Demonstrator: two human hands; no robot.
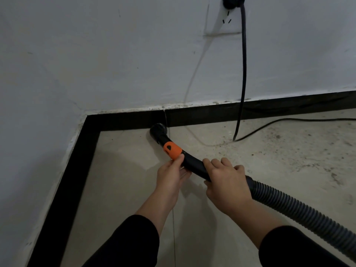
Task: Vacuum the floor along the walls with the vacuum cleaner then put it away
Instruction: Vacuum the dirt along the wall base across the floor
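While the mouth of the black curved plastic vacuum tube (192,163) sits against the black skirting board (212,116), at 11 o'clock from the hands, edge-vacuuming looks under way. Next: probably slide toward the dusty floor at 3 o'clock. Right hand (226,183) curls fully round the tube; left hand (170,177) pinches it, thumb on the orange plastic collar (172,150).

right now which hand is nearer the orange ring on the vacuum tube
The left hand: its thumb touches the orange ring, while the right hand grips the black tube further back, next to the ribbed hose.
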